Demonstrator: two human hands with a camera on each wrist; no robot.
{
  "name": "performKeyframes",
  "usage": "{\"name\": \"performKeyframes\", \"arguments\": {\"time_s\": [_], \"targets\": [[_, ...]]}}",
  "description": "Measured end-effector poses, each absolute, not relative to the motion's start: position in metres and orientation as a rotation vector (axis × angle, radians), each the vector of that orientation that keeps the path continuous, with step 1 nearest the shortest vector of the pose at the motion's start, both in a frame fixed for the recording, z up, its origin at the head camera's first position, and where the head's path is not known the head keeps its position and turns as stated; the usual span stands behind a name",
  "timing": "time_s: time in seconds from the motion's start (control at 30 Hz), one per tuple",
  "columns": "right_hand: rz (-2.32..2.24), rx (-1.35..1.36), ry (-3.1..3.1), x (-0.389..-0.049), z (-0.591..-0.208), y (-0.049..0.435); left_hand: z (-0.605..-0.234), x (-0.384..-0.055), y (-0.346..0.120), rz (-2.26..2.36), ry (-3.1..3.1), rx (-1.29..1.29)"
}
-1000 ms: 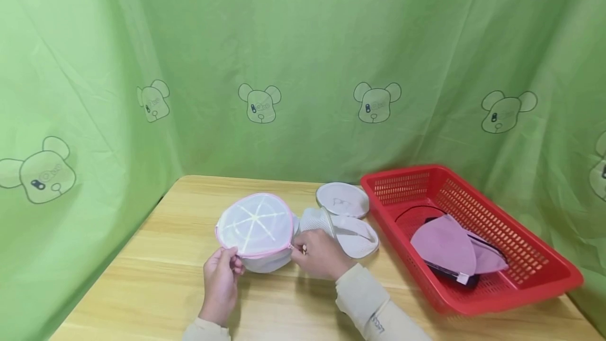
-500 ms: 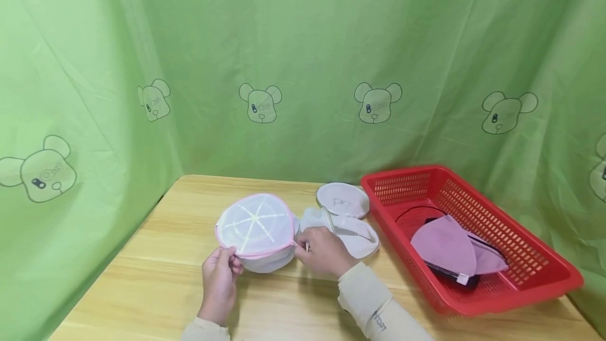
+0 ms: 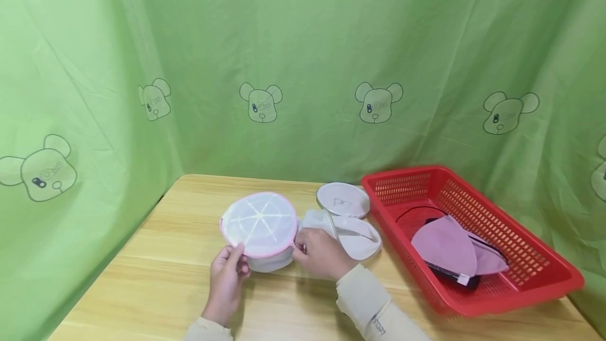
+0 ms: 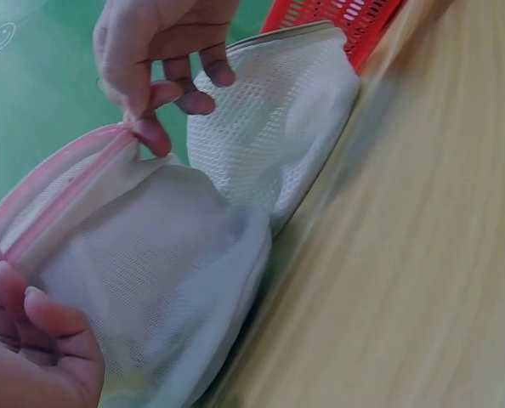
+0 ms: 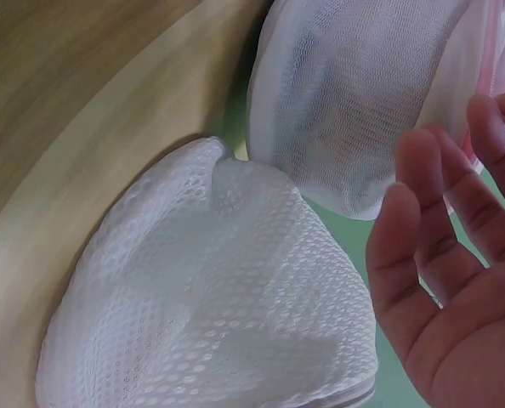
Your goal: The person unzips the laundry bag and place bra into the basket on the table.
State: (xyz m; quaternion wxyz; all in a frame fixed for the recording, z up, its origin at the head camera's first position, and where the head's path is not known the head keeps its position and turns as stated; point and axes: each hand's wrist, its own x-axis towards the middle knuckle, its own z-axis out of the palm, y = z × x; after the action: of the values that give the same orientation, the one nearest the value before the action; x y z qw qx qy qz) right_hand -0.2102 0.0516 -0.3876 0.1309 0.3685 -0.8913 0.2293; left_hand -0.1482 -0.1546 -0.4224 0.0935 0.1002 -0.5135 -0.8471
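Note:
A round white mesh laundry bag (image 3: 253,220) with a pink zipper edge and pale lines across its top sits on the table. My left hand (image 3: 226,278) grips its near left rim, thumb on top. At the bag's right side, my right hand (image 3: 324,254) pinches the zipper end; in the left wrist view, thumb and forefinger meet on the pink zipper tape (image 4: 87,174). Its other fingers (image 5: 401,246) stand loosely away from the bag in the right wrist view. Close behind the right hand lies a second white mesh bag (image 5: 210,280), coarser in weave and partly folded.
Another flat round white mesh piece (image 3: 343,199) lies toward the back edge of the wooden table (image 3: 161,257). On the right stands a red perforated basket (image 3: 412,270) with a pink folded cloth item (image 3: 445,246) and something black inside. A green curtain (image 3: 307,136) hangs behind.
The laundry bag has shifted slightly right, its top turning a little. My left hand has moved right and up with it, its thumb further onto the top. My right hand has barely moved.

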Motion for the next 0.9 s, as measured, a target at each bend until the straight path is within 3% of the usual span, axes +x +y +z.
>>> {"name": "performKeyframes", "arguments": {"time_s": [0.9], "targets": [[0.747, 1.112, -2.62, -0.196, -0.387, 0.043, -0.434, -0.146, -0.137, -2.409, -1.998, 0.089]]}}
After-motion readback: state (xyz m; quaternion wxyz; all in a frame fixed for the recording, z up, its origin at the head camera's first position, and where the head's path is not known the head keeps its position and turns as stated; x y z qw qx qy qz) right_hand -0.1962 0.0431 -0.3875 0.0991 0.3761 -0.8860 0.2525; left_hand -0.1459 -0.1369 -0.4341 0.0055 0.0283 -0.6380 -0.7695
